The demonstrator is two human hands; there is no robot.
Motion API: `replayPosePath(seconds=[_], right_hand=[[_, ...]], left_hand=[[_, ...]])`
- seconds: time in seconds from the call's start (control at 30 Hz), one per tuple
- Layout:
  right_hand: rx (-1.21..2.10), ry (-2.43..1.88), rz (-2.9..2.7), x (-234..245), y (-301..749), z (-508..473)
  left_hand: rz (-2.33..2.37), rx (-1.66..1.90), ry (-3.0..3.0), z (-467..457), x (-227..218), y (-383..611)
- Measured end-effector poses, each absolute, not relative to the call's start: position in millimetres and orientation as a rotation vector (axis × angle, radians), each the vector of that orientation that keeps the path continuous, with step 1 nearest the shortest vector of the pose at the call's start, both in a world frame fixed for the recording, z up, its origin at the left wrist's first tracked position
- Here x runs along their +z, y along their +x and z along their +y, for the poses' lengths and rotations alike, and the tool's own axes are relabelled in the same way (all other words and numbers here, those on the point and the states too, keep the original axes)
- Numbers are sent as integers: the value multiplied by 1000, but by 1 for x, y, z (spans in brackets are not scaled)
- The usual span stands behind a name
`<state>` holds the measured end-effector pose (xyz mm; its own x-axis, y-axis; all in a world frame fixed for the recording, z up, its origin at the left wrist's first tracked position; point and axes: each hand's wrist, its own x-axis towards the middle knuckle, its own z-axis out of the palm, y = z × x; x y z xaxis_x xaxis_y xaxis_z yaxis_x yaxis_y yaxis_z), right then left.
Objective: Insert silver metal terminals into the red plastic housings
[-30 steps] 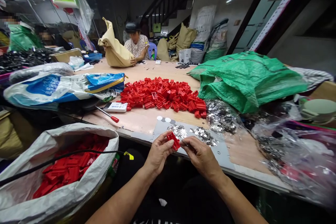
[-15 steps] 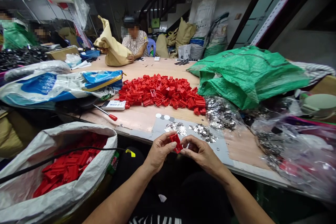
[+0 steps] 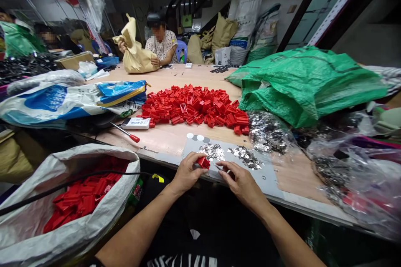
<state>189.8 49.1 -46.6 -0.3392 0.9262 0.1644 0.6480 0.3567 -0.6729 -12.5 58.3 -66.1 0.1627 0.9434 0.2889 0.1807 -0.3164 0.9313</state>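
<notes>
A worker's left hand (image 3: pixel 187 174) pinches a small red plastic part (image 3: pixel 204 162) between thumb and fingers at the front edge of a wooden-topped work table (image 3: pixel 175 139), held up off a grey sheet (image 3: pixel 266 177) rather than laid on it, apparently so that both hands can get at it. The right hand (image 3: pixel 241 185) sits just beside it, its fingers (image 3: pixel 224 167) narrowly parted; a glint of silver shows near the fingertips, but whether they hold anything is too small to tell. Two loose heaps of small silver metal pieces (image 3: pixel 212 152) (image 3: pixel 246 157) lie on the grey sheet directly ahead of the hands, seemingly spread there for easy picking. A large pile of matching red parts (image 3: pixel 194 106) covers the table beyond, while more red parts (image 3: pixel 84 202) fill an open white woven sack (image 3: pixel 21 217) at the worker's left, its mouth rolled back, perhaps to keep them within reach. A red-handled screwdriver (image 3: pixel 131 137) lies near a white handheld device (image 3: pixel 136 123). Across the table, a co-worker (image 3: pixel 161 44) grips a kraft paper sack (image 3: pixel 134 48) with both hands, and a clear plastic bag (image 3: pixel 351 175) of silver pieces slumps at the right.
</notes>
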Motion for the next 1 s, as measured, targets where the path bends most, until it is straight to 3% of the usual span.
replayPosePath(seconds=[0.8,1.0], right_hand=[[680,-1300,-2232,-53,185,61],[469,-1412,-2238,-56,164,45]], left_hand=[[1130,1082,1726,70,-72,-12],[1145,1167,1631,66,-78,-8]])
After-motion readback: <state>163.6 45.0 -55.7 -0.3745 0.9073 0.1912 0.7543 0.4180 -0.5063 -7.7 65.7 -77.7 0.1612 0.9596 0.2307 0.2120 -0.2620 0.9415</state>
